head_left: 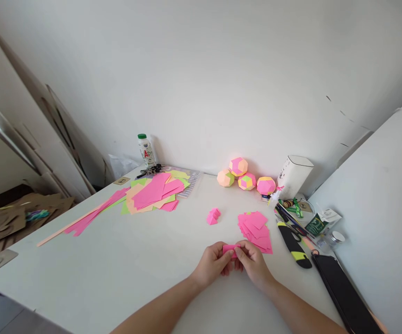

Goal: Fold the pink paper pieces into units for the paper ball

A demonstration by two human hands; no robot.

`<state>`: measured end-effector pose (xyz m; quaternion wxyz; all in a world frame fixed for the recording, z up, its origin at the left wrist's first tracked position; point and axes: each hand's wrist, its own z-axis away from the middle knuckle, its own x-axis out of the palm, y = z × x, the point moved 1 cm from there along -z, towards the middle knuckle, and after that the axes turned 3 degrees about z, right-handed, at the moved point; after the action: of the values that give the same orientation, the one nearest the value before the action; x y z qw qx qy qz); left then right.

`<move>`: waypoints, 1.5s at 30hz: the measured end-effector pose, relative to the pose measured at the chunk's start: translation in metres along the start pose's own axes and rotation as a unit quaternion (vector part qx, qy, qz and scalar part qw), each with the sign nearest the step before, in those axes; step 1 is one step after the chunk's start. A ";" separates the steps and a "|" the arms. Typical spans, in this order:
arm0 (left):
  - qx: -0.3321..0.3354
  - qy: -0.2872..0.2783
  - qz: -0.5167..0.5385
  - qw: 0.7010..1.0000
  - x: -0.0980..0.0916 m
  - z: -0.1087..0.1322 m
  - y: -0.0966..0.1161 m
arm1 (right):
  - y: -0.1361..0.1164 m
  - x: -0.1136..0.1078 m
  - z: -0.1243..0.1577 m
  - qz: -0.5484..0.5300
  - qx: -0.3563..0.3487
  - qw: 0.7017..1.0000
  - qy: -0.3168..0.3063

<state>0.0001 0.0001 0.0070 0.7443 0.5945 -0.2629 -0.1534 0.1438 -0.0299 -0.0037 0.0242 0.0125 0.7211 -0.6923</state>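
Both hands pinch a small folded piece of pink paper just above the white table. My left hand grips its left end, thumb on the near face. My right hand has the other end between thumb and fingers; the fingertips below are partly hidden. Just beyond the hands lies a small pink folded paper piece. To its right a loose pile of flat pink paper pieces is spread out.
Multicoloured paper balls rest by the wall. Paper sheets and a green-capped bottle are at the left back. Along the right lie a yellow-black cutter, a black flat object and a white container.
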 end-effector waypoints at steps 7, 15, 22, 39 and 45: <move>0.005 -0.002 0.003 1.000 -0.001 -0.001 -0.003 | 0.002 -0.001 0.000 -0.003 -0.006 1.000 -0.010; -0.002 0.001 0.000 1.000 -0.001 -0.001 -0.003 | 0.002 -0.001 -0.001 0.006 -0.005 1.000 -0.004; -0.007 0.002 0.002 1.000 0.000 -0.001 -0.002 | 0.003 -0.001 -0.001 0.007 -0.006 1.000 -0.003; -0.008 -0.005 -0.001 1.000 -0.001 0.000 -0.001 | -0.003 0.000 0.001 0.022 0.007 1.000 0.003; -0.010 -0.009 -0.010 1.000 -0.002 0.000 0.000 | -0.002 0.000 0.001 0.017 0.008 1.000 0.001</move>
<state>-0.0012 0.0011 0.0068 0.7464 0.5880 -0.2622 -0.1684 0.1433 -0.0308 -0.0017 0.0350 0.0257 0.7154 -0.6974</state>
